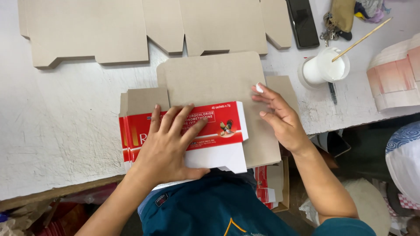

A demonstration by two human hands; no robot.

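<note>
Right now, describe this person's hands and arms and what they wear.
Both forearms are bare: no gloves, watch or bracelets show. The left hand has no rings that I can see. The right hand has a white dab on one fingertip. A dark teal sleeve shows at the right upper arm, matching the teal shirt with a small patch and yellow lines.

On a white table [65, 126], the left hand [168, 146] presses flat on a folded red-and-white carton [218, 131] lying over a grey cardboard blank [214, 78], while the right hand [280, 116], fingers spread, rests on that blank's right edge near a white cup of glue [326, 67].
</note>
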